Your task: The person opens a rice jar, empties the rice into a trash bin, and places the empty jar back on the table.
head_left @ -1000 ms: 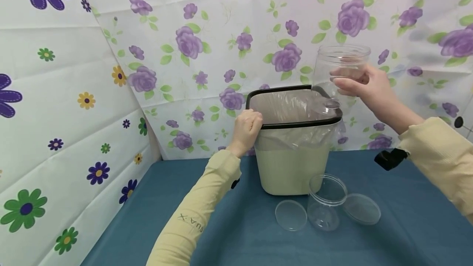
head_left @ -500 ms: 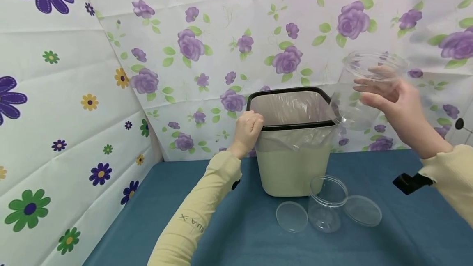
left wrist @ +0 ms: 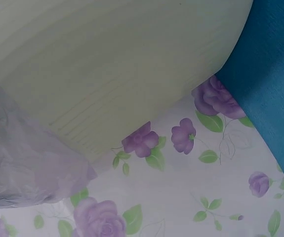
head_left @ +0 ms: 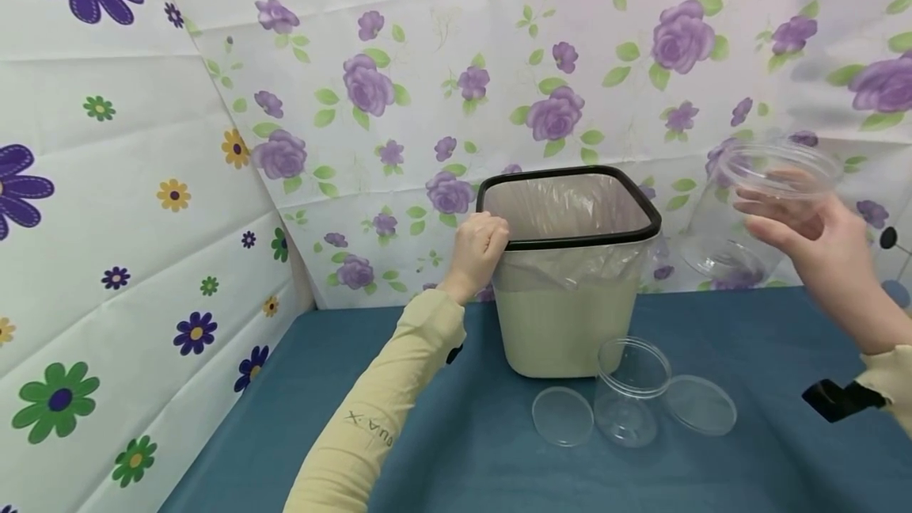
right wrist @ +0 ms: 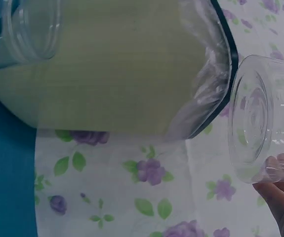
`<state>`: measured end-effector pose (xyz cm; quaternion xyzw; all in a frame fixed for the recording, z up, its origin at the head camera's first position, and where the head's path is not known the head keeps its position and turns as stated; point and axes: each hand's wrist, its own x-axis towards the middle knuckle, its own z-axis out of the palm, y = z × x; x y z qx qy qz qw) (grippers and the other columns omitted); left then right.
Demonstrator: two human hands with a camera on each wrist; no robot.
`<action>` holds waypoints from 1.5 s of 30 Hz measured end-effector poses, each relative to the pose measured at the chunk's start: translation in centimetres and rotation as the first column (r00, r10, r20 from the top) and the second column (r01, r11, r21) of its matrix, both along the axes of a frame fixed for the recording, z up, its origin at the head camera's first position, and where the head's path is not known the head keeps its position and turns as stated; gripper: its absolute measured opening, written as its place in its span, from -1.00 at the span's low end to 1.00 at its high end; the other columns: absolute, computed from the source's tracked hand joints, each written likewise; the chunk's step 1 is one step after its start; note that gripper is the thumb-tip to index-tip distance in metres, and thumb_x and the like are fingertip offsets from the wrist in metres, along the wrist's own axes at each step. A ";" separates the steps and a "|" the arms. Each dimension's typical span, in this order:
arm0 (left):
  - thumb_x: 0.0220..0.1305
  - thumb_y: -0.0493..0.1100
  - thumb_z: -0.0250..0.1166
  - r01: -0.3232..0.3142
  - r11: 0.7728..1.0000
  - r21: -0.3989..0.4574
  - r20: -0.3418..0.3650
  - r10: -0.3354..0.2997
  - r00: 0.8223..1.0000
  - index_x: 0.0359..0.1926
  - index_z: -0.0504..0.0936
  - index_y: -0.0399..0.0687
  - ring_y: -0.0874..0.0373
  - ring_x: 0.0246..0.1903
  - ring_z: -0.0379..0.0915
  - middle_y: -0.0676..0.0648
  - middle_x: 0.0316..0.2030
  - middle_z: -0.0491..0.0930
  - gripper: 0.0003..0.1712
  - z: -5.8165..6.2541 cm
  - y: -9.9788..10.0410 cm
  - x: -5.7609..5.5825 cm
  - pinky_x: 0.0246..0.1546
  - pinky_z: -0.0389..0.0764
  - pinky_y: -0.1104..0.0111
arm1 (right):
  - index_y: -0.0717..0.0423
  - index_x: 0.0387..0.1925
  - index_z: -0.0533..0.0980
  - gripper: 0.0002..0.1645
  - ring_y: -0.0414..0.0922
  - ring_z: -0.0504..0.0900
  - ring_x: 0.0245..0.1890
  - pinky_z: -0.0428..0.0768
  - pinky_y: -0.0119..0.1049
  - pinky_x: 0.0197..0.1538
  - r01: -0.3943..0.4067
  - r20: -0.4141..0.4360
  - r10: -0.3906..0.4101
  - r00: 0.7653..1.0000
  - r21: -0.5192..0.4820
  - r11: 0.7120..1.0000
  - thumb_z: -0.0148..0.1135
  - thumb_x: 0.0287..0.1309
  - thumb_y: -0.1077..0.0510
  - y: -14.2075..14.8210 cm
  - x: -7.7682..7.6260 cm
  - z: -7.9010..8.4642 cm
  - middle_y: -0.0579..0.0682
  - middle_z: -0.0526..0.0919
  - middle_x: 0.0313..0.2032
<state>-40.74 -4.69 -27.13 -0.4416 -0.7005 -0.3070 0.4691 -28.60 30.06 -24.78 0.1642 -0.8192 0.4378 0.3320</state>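
Observation:
My right hand (head_left: 819, 236) grips a clear plastic jar (head_left: 741, 236), lidless and slightly tilted, in the air to the right of the bin. In the right wrist view the base of this jar (right wrist: 253, 118) faces the camera, with fingertips curled at its side. A pale green trash bin (head_left: 566, 323) with a black rim and a clear liner bag (head_left: 563, 204) stands on the table. At the bin's left front corner my left hand (head_left: 476, 252) holds the rim with curled fingers. The left wrist view shows the bin wall (left wrist: 112, 59) and hanging liner, the hand mostly hidden.
A second clear jar (head_left: 627, 394) stands lidless in front of the bin. Two clear round lids lie flat on the blue tabletop (head_left: 456, 457), a left lid (head_left: 563, 416) and a right lid (head_left: 701, 406). Flower-printed sheets (head_left: 399, 125) form the back and left walls.
My right hand has carried the jar rightward and a little down, away from over the bin's right edge. The left hand stays on the rim.

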 end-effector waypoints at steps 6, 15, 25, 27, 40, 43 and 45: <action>0.27 -0.20 -0.23 0.000 1.000 -0.011 0.007 0.000 1.000 -0.80 0.15 -0.06 0.18 -0.71 0.02 0.06 -0.79 0.11 -0.54 0.1 0.0 0.0 -0.38 0.32 0.30 | -0.10 0.29 0.14 -0.31 -0.48 0.38 -0.09 0.26 -0.68 -0.15 0.025 -0.009 -0.025 1.000 0.024 0.999 0.14 0.18 0.23 1.3 -0.1 -1.7 -0.24 0.44 0.04; 0.30 -0.16 -0.27 -0.001 0.999 -0.047 0.029 0.002 1.000 -0.73 0.35 -0.12 0.16 -0.64 0.16 0.03 -0.72 0.25 -0.51 0.4 -0.1 0.1 -0.35 0.32 0.31 | 0.03 0.31 0.11 -0.23 -0.60 0.33 -0.31 0.24 -0.63 -0.36 0.176 0.073 -0.180 0.981 0.067 0.982 0.23 0.11 0.14 2.8 0.0 -5.1 -0.62 0.34 -0.25; 0.33 -0.16 -0.25 -0.004 0.996 -0.090 0.064 0.010 0.998 -0.61 0.52 -0.18 0.14 -0.52 0.28 0.00 -0.61 0.43 -0.49 0.7 -0.2 0.1 -0.34 0.32 0.33 | 0.09 0.32 0.08 -0.16 -0.63 0.20 -0.36 0.24 -0.47 -0.44 0.247 0.143 -0.264 0.954 0.123 0.961 0.26 0.08 0.07 3.9 0.1 -7.5 0.24 0.46 -0.08; 0.33 -0.16 -0.25 -0.004 0.995 -0.098 0.074 0.011 0.997 -0.61 0.53 -0.18 0.14 -0.49 0.31 -0.01 -0.60 0.45 -0.49 0.7 -0.3 0.2 -0.31 0.32 0.33 | 0.12 0.33 0.06 -0.15 -0.62 0.18 -0.36 0.27 -0.37 -0.41 0.246 0.158 -0.265 0.951 0.131 0.960 0.25 0.09 0.06 4.0 0.2 -8.0 0.39 0.39 -0.05; 0.35 -0.23 -0.20 0.010 0.992 -0.126 0.136 0.007 0.991 -0.54 0.54 -0.22 0.10 -0.41 0.40 -0.04 -0.56 0.47 -0.55 0.4 -0.6 0.5 0.11 0.17 0.31 | 0.44 0.19 0.18 -0.26 0.47 0.13 0.01 0.15 0.30 -0.13 0.154 0.311 -0.191 0.931 0.138 0.978 0.14 0.18 -0.01 5.0 0.8 -10.9 0.42 -0.02 0.25; 0.36 -0.23 -0.18 0.004 0.993 -0.119 0.164 0.016 0.986 -0.48 0.54 -0.23 0.11 -0.40 0.39 -0.05 -0.50 0.49 -0.59 0.4 -0.7 0.8 0.12 0.15 0.29 | 0.35 0.29 0.03 -0.18 0.47 0.11 0.02 0.06 0.33 -0.05 0.128 0.336 -0.158 0.929 0.109 0.986 0.12 0.20 -0.01 5.2 1.0 -11.5 0.49 0.07 0.18; 0.36 -0.22 -0.17 -0.005 0.993 -0.114 0.169 0.025 0.985 -0.45 0.54 -0.25 0.10 -0.37 0.39 -0.06 -0.47 0.50 -0.61 0.4 -0.8 0.9 0.12 0.15 0.24 | 0.23 0.36 -0.16 -0.09 0.46 0.12 0.00 0.03 0.33 -0.03 0.124 0.340 -0.150 0.929 0.096 0.988 0.10 0.21 -0.01 5.7 0.7 -12.1 0.51 0.15 0.10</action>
